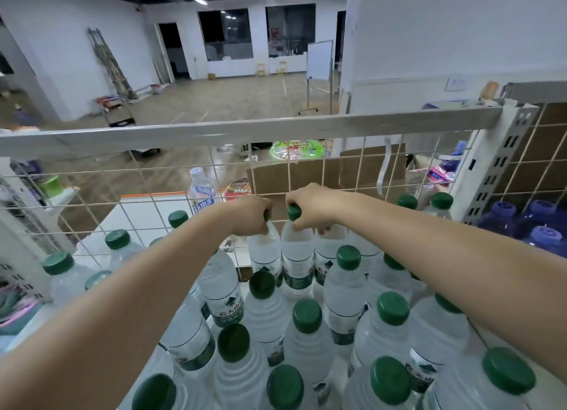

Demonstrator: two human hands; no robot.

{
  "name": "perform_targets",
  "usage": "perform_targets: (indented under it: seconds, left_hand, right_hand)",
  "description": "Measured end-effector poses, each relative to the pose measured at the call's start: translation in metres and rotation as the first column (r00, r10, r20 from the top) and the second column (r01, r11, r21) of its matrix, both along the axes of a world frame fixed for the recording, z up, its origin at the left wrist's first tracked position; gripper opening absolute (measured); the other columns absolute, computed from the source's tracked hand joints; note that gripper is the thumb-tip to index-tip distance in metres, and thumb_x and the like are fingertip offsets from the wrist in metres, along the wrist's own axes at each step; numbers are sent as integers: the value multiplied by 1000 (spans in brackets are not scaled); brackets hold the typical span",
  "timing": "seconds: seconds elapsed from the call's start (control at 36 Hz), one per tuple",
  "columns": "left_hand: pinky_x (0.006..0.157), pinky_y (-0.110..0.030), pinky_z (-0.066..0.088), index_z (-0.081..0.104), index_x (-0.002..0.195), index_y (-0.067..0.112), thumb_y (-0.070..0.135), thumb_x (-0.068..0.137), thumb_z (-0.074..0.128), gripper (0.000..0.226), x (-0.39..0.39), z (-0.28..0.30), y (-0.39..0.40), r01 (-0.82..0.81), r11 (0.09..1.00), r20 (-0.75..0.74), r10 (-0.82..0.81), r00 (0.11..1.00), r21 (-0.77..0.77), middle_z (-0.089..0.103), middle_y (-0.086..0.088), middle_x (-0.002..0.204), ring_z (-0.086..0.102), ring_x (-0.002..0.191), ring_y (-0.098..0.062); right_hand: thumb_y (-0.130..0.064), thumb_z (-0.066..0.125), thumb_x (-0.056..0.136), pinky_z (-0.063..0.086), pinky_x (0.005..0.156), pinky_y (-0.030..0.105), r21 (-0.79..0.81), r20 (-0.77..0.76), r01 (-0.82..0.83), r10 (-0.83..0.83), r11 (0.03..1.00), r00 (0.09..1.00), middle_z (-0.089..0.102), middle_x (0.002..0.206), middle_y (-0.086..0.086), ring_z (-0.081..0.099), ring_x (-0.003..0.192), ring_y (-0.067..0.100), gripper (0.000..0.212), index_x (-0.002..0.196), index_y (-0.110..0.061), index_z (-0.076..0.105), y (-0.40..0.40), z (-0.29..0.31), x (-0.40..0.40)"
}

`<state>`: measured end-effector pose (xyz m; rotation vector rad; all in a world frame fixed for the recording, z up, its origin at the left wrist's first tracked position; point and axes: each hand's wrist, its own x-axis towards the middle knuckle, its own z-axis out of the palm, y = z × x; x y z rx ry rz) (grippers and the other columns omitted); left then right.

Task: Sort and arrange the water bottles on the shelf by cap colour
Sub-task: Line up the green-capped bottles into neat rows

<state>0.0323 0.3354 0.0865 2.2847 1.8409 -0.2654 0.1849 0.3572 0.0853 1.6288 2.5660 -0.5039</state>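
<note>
Here both hands reach to the back of the shelf, right against the wire grid. The left hand has its fingers curled round the neck of a green-capped bottle; only an edge of that cap shows beside the knuckles. The right hand grips the neck of the next bottle, just beside the first, with its green cap poking out between thumb and fingers. Both bottles stand upright, touching the grid or nearly so. In front of the grid, nearer the camera, more green-capped bottles stand crowded together across the shelf. Right of the grid, past the slotted post, sit blue-capped bottles. Behind the grid stands a clear-capped bottle with a blue label, next to a cardboard box.
</note>
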Motion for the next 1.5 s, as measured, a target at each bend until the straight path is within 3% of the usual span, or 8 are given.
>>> perform_targets:
  seconds: [0.11, 0.28, 0.36, 0.53, 0.61, 0.83, 1.06, 1.5]
  left_hand:
    - [81, -32, 43, 34, 142, 18, 35, 91, 63, 61, -6, 10, -10, -114, 993, 83, 114, 990, -12, 51, -10, 131, 51, 103, -25]
    - [69, -31, 50, 57, 121, 10, 38, 94, 56, 39, -26, 38, -32, -175, 972, 131, 155, 979, 156, 59, -6, 112, 56, 89, -23]
    - [56, -27, 45, 59, 114, 18, 45, 89, 59, 36, -45, 50, -45, -247, 950, 197, 209, 958, 190, 59, -2, 104, 55, 74, -19]
    - [89, -33, 47, 62, 116, 18, 41, 90, 59, 34, -78, 52, -70, -312, 934, 125, 293, 948, 172, 61, -5, 116, 58, 102, -23]
    - [88, -33, 47, 62, 117, 19, 41, 90, 59, 35, -89, 47, -77, -340, 925, 115, 324, 939, 169, 60, -4, 118, 56, 102, -23]
    - [64, -27, 39, 55, 128, 15, 36, 89, 63, 45, -115, 32, -76, -371, 890, 168, 336, 927, 266, 55, -8, 127, 49, 91, -22]
    - [81, -35, 44, 44, 135, 12, 36, 90, 63, 55, -129, 10, -65, -338, 919, 179, 304, 936, 203, 55, -14, 128, 55, 109, -31]
    - [58, -27, 46, 50, 122, 12, 22, 87, 63, 39, -139, -5, -25, -290, 956, 295, 264, 918, 46, 55, -11, 101, 51, 77, -23]
  right_hand:
    - [-25, 68, 88, 55, 54, 28, 51, -2, -22, 22, 998, 1000, 55, 103, 8, 64, 69, 22, 35, 115, -11, 51, -3, 9, 2]
    - [-32, 63, 90, 47, 68, 30, 275, -19, -116, 126, 954, 992, 59, 106, 3, 57, 91, 20, 42, 126, -13, 53, -13, 26, -2]
    - [-31, 63, 91, 50, 71, 25, 217, -132, -158, 189, 963, 973, 58, 109, 1, 58, 91, 18, 36, 122, -13, 57, -22, 32, -9]
    - [-34, 67, 89, 60, 67, 30, 88, -204, -234, 247, 968, 947, 59, 94, -3, 66, 75, 16, 29, 112, -19, 61, -42, 35, -25]
    - [-37, 69, 87, 58, 62, 28, 70, -224, -240, 250, 968, 942, 62, 93, 0, 67, 73, 18, 31, 111, -20, 61, -52, 35, -35]
    - [-38, 68, 87, 49, 81, 30, 120, -194, -236, 256, 964, 947, 61, 107, 1, 59, 96, 18, 35, 116, -21, 59, -69, 32, -65]
    - [-42, 69, 86, 48, 96, 39, 74, -137, -145, 154, 987, 978, 54, 127, 5, 54, 109, 22, 54, 130, -18, 50, -77, 20, -100]
    - [-30, 67, 88, 43, 65, 28, 63, -12, -83, 84, 995, 996, 54, 103, 3, 53, 87, 19, 38, 118, -11, 54, -77, 5, -126]
